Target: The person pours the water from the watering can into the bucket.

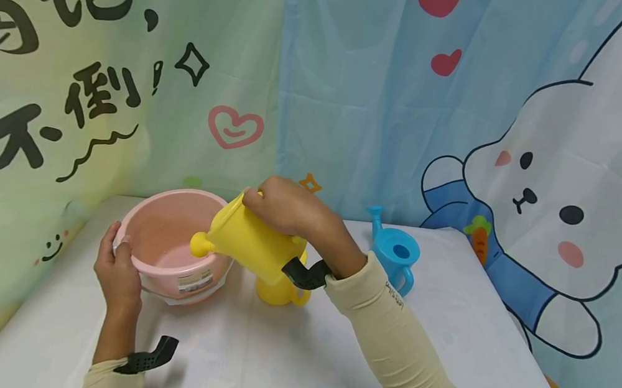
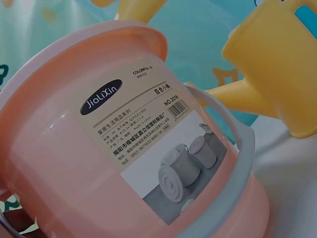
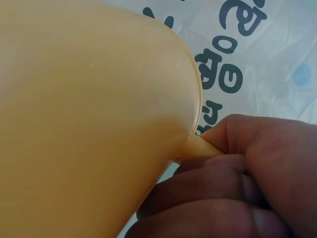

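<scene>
A pink bucket (image 1: 142,221) with a pale carry handle (image 2: 247,144) and a printed label (image 2: 148,129) stands on the table, leaning slightly. My left hand (image 1: 119,275) grips its rim at the near left, thumb over the edge. In the right hand (image 1: 290,204) is a yellow watering can (image 1: 252,244), tipped so that its round spout head (image 1: 202,245) hangs over the bucket's opening. The right wrist view shows curled fingers (image 3: 198,183) around that can's handle. Whether water flows out cannot be seen.
A second yellow watering can (image 1: 274,293) stands behind the raised one, partly hidden by it. To the right, near the table's back edge, is a blue watering can (image 1: 395,252). A printed curtain (image 1: 343,97) hangs behind the white table (image 1: 250,363).
</scene>
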Action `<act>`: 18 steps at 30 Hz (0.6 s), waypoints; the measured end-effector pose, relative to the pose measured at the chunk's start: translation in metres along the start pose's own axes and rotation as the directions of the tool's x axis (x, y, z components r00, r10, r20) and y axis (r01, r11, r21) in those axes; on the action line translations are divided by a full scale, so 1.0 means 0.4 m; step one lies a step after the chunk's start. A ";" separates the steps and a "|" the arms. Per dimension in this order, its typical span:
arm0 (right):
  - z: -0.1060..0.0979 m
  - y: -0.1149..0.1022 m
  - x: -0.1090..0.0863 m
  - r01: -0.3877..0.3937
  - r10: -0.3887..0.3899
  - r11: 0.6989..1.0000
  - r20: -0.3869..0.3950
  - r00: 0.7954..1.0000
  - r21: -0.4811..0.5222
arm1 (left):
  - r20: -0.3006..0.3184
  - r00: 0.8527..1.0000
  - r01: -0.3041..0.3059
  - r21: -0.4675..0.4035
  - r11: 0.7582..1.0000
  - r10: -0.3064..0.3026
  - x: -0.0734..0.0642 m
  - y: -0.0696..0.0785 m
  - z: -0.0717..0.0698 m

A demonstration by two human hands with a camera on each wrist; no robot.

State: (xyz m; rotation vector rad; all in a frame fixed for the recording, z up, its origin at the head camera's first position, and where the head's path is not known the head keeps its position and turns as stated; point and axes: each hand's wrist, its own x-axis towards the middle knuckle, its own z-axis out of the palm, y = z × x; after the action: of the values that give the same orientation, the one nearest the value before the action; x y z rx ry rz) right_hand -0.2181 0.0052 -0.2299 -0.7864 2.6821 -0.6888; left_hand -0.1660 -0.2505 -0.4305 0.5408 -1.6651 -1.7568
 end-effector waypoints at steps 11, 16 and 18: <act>0.006 -0.012 0.006 0.014 -0.014 1.000 0.010 1.000 -0.015 | -0.019 1.000 -0.004 0.012 1.000 0.004 0.002 0.001 -0.007; 0.005 -0.021 0.008 0.013 -0.012 0.999 0.020 1.000 -0.042 | -0.015 1.000 -0.011 -0.005 1.000 0.011 0.001 0.002 -0.004; 0.003 -0.023 0.008 0.011 -0.010 0.999 0.024 1.000 -0.041 | -0.008 1.000 -0.010 -0.006 1.000 0.010 0.001 0.002 -0.002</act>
State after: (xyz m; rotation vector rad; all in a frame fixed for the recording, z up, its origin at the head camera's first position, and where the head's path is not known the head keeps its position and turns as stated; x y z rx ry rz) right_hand -0.2161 -0.0039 -0.2266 -0.8137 2.6806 -0.6249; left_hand -0.1657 -0.2514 -0.4297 0.5355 -1.6538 -1.7499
